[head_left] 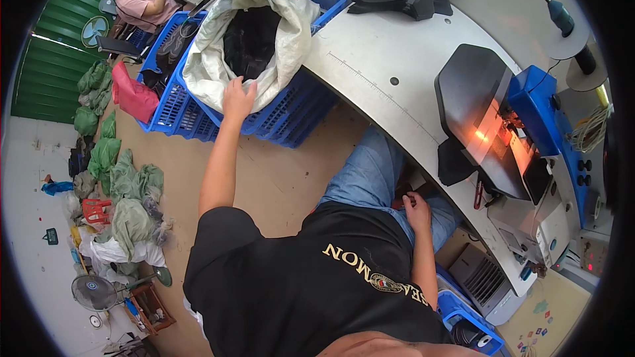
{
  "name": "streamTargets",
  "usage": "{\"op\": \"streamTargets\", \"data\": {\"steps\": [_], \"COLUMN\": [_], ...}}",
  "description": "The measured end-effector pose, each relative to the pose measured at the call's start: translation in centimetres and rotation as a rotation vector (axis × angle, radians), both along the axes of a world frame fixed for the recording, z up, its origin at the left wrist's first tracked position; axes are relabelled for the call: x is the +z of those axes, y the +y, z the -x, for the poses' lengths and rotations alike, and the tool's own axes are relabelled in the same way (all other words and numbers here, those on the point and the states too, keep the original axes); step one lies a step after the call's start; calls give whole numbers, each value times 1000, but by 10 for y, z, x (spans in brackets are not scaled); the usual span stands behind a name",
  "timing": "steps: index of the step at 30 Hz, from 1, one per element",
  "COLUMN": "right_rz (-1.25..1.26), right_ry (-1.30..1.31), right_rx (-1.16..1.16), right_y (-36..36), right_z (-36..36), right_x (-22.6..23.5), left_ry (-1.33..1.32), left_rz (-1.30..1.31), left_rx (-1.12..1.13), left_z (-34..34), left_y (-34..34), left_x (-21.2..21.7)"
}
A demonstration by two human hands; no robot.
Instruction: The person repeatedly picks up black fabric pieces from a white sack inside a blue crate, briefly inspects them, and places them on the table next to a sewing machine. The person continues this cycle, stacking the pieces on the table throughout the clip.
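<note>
You're in a sewing workshop, factory-floor type. Evidence: blue-bodied sewing machine [532, 109] lit by a warm glow at your white, ruler-marked table [403, 59], dark teal thread cone [561, 18] beside it. To your left: stacked blue slatted plastic crates [165, 111], white woven sack [291, 43] with black contents, co-worker in pink top [137, 3], green corrugated wall [49, 86], green sacks [131, 221] heaped along the floor [284, 185].

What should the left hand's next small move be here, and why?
Probably ease the left hand past the near rim of the white sack toward the black material: the fingers are at that rim, and the sack's mouth is open.
</note>
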State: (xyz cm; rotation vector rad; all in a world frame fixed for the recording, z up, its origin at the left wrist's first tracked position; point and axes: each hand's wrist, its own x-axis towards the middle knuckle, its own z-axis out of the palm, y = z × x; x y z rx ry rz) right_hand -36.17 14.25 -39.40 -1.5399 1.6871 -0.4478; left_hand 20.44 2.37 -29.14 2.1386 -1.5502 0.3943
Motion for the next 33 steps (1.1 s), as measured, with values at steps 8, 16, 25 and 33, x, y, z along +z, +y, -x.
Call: {"op": "streamTargets", "data": {"steps": [8,16,25,33], "right_rz": [-12,-12,-32,-11], "right_ry": [8,-45,24,14], "right_rx": [-17,-25,-40,-39], "right_y": [0,-2,-2,-1], "right_z": [2,-3,1,0], "right_x": [0,0,-2,-2], "left_ry": [300,210,383,346], "left_rz": [-971,-259,-102,-296], "left_rx": [312,93,-86,78], "left_z": [-67,-123,-14,-9], "left_y": [-33,-76,-48,-35], "left_x": [44,10,23,0]}}
